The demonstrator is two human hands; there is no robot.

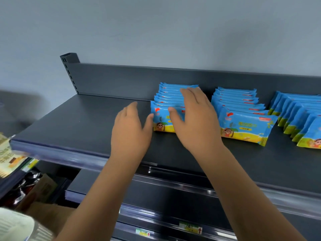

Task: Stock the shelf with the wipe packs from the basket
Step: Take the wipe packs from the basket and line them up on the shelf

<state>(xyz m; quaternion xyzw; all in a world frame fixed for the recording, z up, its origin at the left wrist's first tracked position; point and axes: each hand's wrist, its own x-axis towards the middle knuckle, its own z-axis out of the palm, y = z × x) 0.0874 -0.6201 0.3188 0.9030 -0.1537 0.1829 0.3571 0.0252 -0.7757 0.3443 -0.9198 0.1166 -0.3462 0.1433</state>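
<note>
Neither hand grips anything, the left hand touching with its thumb the left end of the leftmost row of packs on the shelf and the right hand lying spread across it, so an uneven push could topple the leaning packs or skew the row.

On the shelf, three rows of wipe packs run from the back panel toward the front: left row, middle row and right row. The left hand lies left of the left row, thumb touching its front pack. The right hand rests on top of that row. A lower shelf sits beneath.
</note>
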